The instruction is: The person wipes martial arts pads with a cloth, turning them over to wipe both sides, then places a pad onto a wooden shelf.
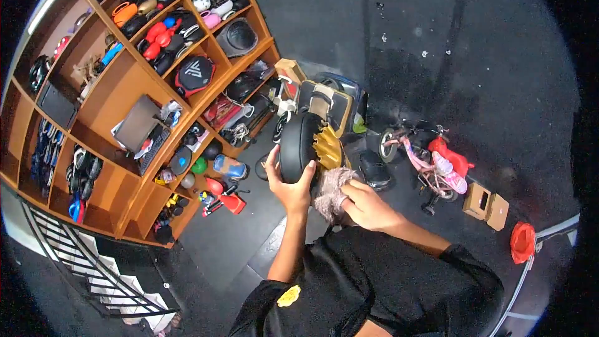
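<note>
My left hand (291,188) grips the lower end of a thick, rounded black pad (296,146), fingers on one side and thumb on the other. The pad stands on edge, and a gold, crinkled part (327,148) shows along its right side. A greyish, fluffy cloth (332,196) is bunched in my right hand (369,207), just below the gold part. Whether the cloth touches the pad I cannot tell. Beyond the pad sits a black-and-gold padded item (339,109) with a beige strap.
On the left, wooden shelves (181,115) hold boxing gloves, pads, a laptop (136,123) and other gear. A pink child's bicycle (421,162), an opened cardboard box (477,201) and a red bag (522,242) are on the dark floor at right. A black metal railing (68,246) is at lower left.
</note>
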Demonstrator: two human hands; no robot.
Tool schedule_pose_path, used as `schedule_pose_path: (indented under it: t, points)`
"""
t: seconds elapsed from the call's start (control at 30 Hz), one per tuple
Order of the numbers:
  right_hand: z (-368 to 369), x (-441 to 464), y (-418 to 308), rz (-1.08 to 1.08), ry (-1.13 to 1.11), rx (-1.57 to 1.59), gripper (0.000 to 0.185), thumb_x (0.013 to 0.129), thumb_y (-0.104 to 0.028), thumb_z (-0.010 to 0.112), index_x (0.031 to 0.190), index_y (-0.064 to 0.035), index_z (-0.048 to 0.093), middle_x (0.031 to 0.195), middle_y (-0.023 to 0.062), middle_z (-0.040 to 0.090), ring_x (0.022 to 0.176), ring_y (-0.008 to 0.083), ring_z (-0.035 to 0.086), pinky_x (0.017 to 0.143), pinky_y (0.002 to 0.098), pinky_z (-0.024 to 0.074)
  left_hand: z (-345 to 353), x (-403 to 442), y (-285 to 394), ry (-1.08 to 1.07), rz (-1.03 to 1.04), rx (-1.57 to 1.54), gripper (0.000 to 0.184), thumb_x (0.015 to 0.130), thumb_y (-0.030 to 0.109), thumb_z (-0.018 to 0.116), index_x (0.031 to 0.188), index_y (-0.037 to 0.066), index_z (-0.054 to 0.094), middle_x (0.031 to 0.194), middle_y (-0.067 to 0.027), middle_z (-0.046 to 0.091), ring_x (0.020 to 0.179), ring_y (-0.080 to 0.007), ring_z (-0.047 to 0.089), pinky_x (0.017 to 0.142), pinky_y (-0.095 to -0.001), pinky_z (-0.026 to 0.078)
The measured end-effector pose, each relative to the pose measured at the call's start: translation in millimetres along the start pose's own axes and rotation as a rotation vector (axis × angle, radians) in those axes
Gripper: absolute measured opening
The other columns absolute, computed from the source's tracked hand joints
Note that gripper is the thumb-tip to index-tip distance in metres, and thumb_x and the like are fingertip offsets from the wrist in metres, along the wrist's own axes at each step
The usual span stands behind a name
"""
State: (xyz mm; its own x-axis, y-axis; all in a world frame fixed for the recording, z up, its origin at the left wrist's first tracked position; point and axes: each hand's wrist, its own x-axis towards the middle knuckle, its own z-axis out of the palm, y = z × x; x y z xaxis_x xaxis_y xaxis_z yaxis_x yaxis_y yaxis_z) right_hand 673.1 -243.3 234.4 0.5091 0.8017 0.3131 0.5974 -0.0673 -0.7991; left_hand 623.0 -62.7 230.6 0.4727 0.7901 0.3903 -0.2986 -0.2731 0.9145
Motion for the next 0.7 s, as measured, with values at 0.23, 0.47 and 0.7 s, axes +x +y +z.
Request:
schedule_pose_path:
  t: [0.23,0.47,0.7]
  points:
    - [-15.1,-4.7,12.5,0.023,0.108,-0.023,0.021,0.091,-0.008,0.054,0.106,0.0069,0.056,0.104,0.0263,0.058,0.101,0.0460,0.055,0.089,0.0479,0.0453,23.9,-14.5,-3.7,-0.035,-0.013,-0.041,0.077,0.070,0.007,0.085,0.137,0.005,0.046,0.117,-0.0140,0.061,0.101,-0.0219,0.064,0.089,-0.0335,0.051]
    - [-23.0,-2.5,23.0,0.042,0.102,-0.015,0.022,0.090,-0.006,0.053,0.106,0.0079,0.057,0.104,0.0256,0.059,0.101,0.0451,0.056,0.090,0.0466,0.0459,18.4,-19.3,-14.9,-0.013,0.007,-0.069,0.079,0.069,0.008,0.084,0.138,0.003,0.046,0.121,-0.0142,0.060,0.104,-0.0231,0.063,0.092,-0.0348,0.051]
    - [-65.8,-23.1,73.3,0.228,0.305,1.032,0.039,0.101,-0.013,0.047,0.135,0.0057,0.052,0.122,0.0125,0.065,0.110,0.0207,0.064,0.099,0.0328,0.0488,-26.0,-2.5,-28.9,0.057,0.096,-0.164,0.083,0.068,0.024,0.085,0.138,0.001,0.046,0.129,-0.0149,0.055,0.112,-0.0261,0.062,0.098,-0.0380,0.049]
